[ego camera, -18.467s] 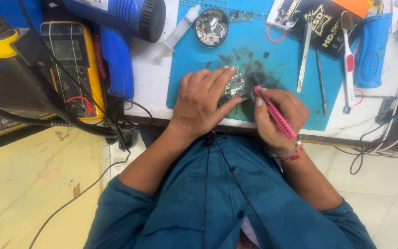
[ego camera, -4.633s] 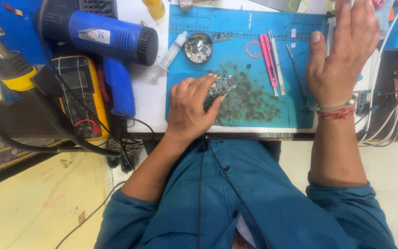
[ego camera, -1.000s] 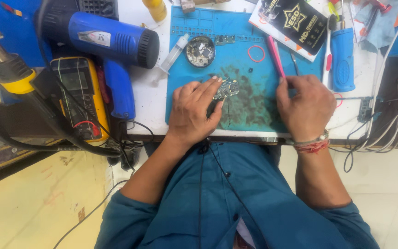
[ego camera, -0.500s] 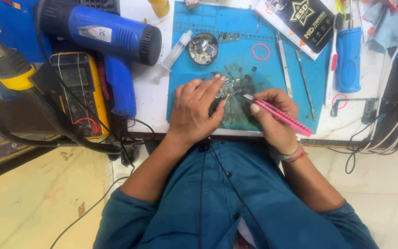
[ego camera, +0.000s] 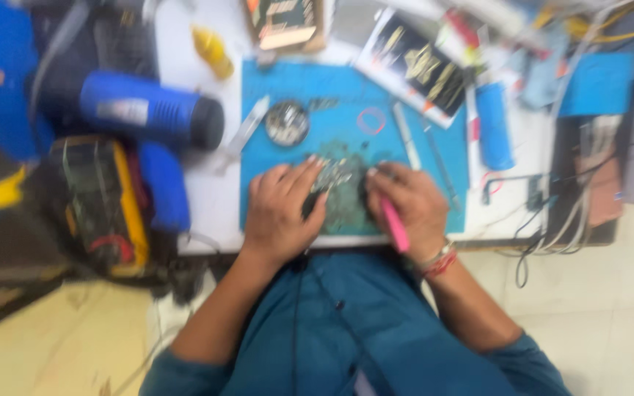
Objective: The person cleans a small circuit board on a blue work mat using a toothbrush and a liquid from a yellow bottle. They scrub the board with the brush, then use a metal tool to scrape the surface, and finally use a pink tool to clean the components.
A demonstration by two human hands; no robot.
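My left hand presses flat, fingers spread, on the small grey metallic circuit part at the blue mat's near edge on the counter; light, fragile, best held by its edges. My right hand grips a pink stick tool.

1. A teal-blue shirt covers the torso, with a line of dark buttons down the front.
2. Its sleeves are rolled up near the elbows, so both forearms are bare.
3. The right hand's wrist wears a red-and-white band (detail lost to blur).
4. The left hand wears nothing visible.
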